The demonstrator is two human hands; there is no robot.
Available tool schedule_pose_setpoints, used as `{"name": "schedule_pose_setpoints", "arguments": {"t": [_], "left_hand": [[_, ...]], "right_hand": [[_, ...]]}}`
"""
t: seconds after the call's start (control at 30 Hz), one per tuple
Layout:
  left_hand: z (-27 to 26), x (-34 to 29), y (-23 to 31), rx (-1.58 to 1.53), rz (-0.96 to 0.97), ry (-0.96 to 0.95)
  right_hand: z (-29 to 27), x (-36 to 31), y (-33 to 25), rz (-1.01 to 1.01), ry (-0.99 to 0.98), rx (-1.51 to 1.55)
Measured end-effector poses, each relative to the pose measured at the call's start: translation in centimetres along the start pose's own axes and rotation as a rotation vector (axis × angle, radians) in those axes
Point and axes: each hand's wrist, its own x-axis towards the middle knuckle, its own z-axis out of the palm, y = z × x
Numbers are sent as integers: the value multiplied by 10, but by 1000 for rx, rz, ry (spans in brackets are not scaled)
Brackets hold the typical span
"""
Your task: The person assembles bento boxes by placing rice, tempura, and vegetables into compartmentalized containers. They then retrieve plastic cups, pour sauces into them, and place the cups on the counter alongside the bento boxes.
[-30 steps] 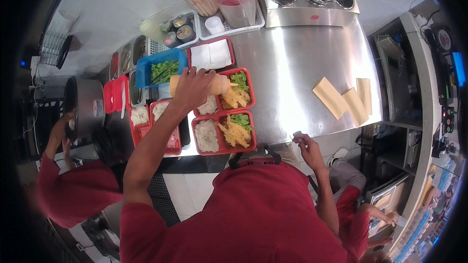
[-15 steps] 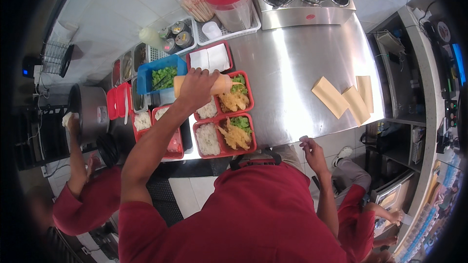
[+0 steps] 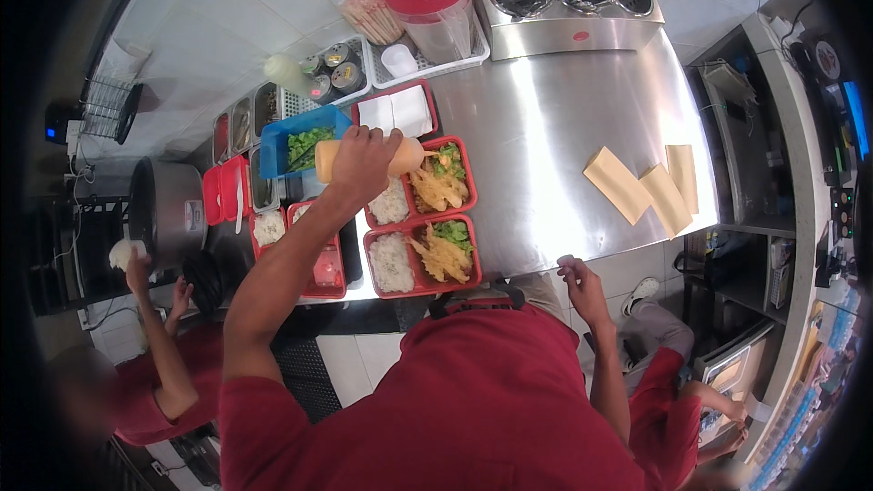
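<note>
My left hand (image 3: 362,164) is wrapped round a squeeze bottle (image 3: 325,162) of pale orange sauce, tipped sideways with its nozzle to the right. The nozzle points at the lettuce (image 3: 447,161) in the far red lunch box (image 3: 471,184), where some sauce shows. White rice (image 3: 391,205) and fried battered food (image 3: 440,191) lie in its other parts. A second red lunch box (image 3: 408,290) with rice, fried food and lettuce stands nearer. My right hand (image 3: 587,295) hangs by the table's front edge, fingers curled, a small pale thing at the fingertips that I cannot make out.
Left of the boxes are another red lunch box (image 3: 343,275), a blue tub (image 3: 271,150) of lettuce and a rice cooker (image 3: 169,209). Brown paper packets (image 3: 618,184) lie on the steel table (image 3: 527,136). Co-workers in red (image 3: 173,391) stand on both sides.
My left hand and the bottle have shifted slightly left, with more sauce now on the lettuce. The left co-worker has raised a hand holding something white. My right hand stays put.
</note>
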Motion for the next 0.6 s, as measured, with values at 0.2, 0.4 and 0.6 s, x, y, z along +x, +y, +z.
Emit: {"name": "schedule_pose_setpoints", "arguments": {"t": [0.2, 0.4, 0.6], "left_hand": [[-6, -8, -7, -180, -131, -14], [-23, -43, -19, -807, -357, -82], [-22, -95, 0, -891, -251, 2]], "right_hand": [[1, -1, -2, -25, 7, -9], [1, -4, -4, -7, -13, -31], [4, 0, -4, -45, -47, -40]]}}
